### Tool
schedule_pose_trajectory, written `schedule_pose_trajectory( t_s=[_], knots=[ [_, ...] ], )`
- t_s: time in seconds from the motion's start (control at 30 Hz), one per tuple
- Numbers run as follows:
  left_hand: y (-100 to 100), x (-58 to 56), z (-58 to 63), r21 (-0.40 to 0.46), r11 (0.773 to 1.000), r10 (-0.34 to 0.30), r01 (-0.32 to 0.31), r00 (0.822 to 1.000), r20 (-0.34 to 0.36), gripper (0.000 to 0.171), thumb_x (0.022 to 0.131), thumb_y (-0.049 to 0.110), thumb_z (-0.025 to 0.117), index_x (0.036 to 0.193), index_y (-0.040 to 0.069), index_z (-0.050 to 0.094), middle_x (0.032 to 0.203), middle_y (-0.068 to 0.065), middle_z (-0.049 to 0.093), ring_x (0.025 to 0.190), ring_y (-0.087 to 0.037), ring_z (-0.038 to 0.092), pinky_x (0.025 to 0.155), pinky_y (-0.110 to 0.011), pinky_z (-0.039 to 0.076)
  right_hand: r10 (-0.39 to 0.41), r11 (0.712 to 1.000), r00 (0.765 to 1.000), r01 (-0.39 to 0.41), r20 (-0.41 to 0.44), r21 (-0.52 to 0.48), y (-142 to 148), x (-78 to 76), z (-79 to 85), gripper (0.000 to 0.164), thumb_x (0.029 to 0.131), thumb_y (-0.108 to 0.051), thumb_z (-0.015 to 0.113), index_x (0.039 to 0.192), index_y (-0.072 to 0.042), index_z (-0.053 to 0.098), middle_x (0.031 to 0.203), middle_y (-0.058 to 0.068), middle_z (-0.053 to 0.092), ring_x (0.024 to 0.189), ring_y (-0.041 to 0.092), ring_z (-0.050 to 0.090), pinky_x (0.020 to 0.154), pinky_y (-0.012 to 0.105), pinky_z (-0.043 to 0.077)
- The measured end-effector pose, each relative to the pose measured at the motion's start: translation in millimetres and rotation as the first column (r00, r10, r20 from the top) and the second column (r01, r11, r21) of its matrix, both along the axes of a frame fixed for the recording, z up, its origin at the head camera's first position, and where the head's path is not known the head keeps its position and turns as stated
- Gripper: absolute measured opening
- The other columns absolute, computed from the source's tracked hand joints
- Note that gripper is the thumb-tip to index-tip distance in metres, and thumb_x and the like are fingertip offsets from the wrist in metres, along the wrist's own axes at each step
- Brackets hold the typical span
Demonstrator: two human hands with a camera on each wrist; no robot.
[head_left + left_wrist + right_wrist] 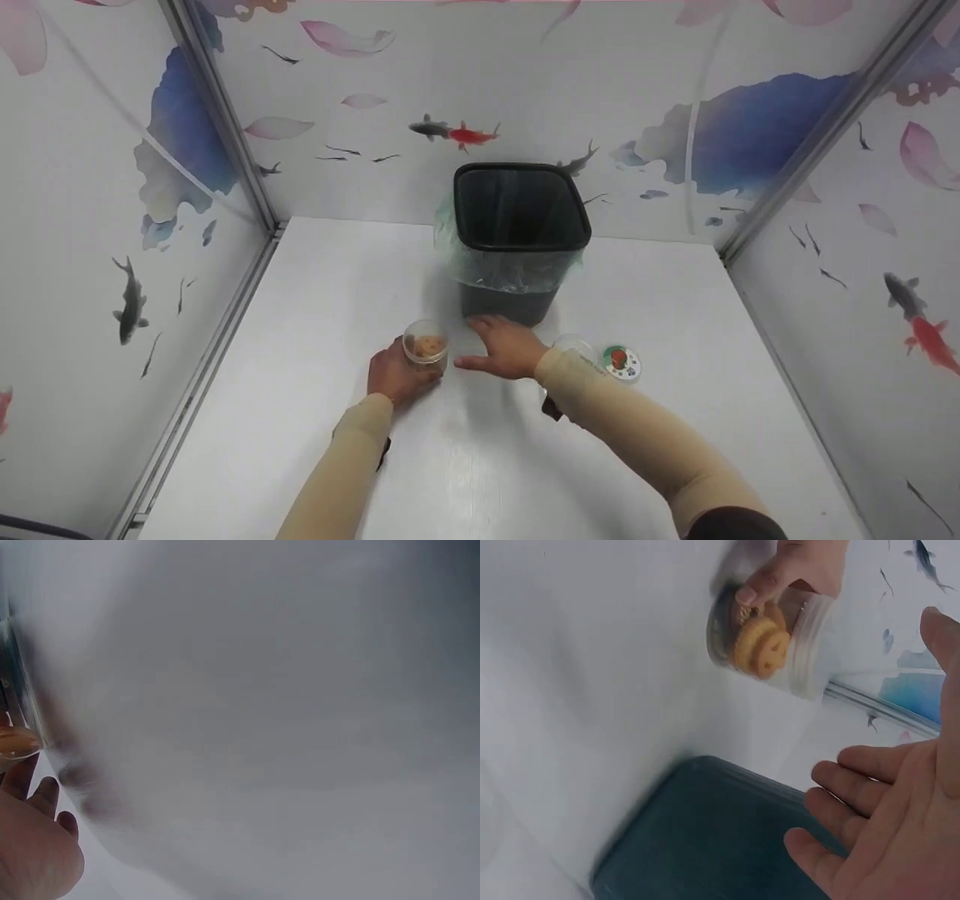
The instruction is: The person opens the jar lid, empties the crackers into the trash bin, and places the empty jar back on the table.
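A clear plastic jar (425,351) of round orange-brown biscuits (761,646) stands on the white table. My left hand (395,379) grips it round the side, with the thumb across its wall in the right wrist view. Only part of the jar (16,690) shows at the left edge of the left wrist view. To the right of the jar, my right hand (511,351) hovers with its fingers spread and holds nothing. Its palm (911,817) faces the jar in the right wrist view, with a gap between them.
Behind my right hand stands a dark bin (502,301) with a pale green liner (517,271) over its rim. A round printed lid (622,363) lies right of my right wrist, beside a clear round piece (575,345) partly hidden by my forearm. Patterned walls (360,172) enclose the table.
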State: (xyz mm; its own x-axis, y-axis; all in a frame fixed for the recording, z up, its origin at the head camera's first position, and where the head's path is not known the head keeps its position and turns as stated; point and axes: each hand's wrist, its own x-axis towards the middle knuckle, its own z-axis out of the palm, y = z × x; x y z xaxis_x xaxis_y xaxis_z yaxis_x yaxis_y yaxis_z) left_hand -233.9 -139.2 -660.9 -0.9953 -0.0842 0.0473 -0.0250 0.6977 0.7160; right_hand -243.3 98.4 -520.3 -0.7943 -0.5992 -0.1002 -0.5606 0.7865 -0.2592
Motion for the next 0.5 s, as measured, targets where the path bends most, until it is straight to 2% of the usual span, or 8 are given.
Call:
schedule_pose_trajectory(
  t_s=[0.1, 0.23, 0.4, 0.5],
  knots=[
    [0, -0.3, -2.6, -0.007, 1.0, -0.003, 0.002, 1.0, -0.017, 0.093, 0.063, 0.049, 0.091, 0.134, 0.003, 0.055, 0.121, -0.015, 0.066, 0.114, -0.032, 0.06, 0.102, -0.046, 0.044, -0.04, 0.997, 0.999, 0.039, -0.011, -0.066, -9, -1.4, -22.0, 0.091, 0.091, -0.07, 0.051, 0.152, -0.005, 0.038, 0.152, 0.014, 0.043, 0.139, 0.031, 0.039, 0.112, 0.045, 0.034],
    [-1, -0.6, -3.5, -0.016, 1.0, -0.007, 0.006, 0.999, -0.044, 0.093, 0.063, 0.052, 0.09, 0.133, 0.002, 0.055, 0.119, -0.016, 0.067, 0.112, -0.034, 0.061, 0.1, -0.047, 0.045, -0.109, 0.979, 0.994, 0.107, 0.0, -0.175, -21, -3.0, -45.5, 0.089, 0.091, -0.062, 0.058, 0.152, -0.001, 0.035, 0.15, 0.019, 0.042, 0.138, 0.034, 0.039, 0.111, 0.046, 0.035],
    [-2, -0.5, -2.0, -0.029, 1.0, -0.009, 0.007, 0.999, -0.049, 0.092, 0.064, 0.052, 0.089, 0.134, 0.002, 0.055, 0.12, -0.015, 0.067, 0.112, -0.034, 0.06, 0.101, -0.047, 0.044, -0.179, 0.941, 0.981, 0.194, 0.077, -0.277, -36, -5.9, -62.4, 0.09, 0.091, -0.056, 0.063, 0.155, -0.002, 0.028, 0.155, 0.018, 0.036, 0.142, 0.033, 0.034, 0.113, 0.044, 0.032],
    [-1, -0.7, -2.3, -0.052, 0.998, -0.028, 0.025, 0.998, -0.053, 0.093, 0.066, 0.052, 0.088, 0.136, 0.001, 0.054, 0.122, -0.015, 0.066, 0.113, -0.034, 0.06, 0.102, -0.047, 0.043, -0.185, 0.933, 0.975, 0.214, 0.127, -0.289, -42, -7.5, -69.5, 0.094, 0.09, -0.058, 0.063, 0.157, -0.005, 0.025, 0.158, 0.015, 0.032, 0.144, 0.031, 0.031, 0.114, 0.043, 0.031]
  ],
)
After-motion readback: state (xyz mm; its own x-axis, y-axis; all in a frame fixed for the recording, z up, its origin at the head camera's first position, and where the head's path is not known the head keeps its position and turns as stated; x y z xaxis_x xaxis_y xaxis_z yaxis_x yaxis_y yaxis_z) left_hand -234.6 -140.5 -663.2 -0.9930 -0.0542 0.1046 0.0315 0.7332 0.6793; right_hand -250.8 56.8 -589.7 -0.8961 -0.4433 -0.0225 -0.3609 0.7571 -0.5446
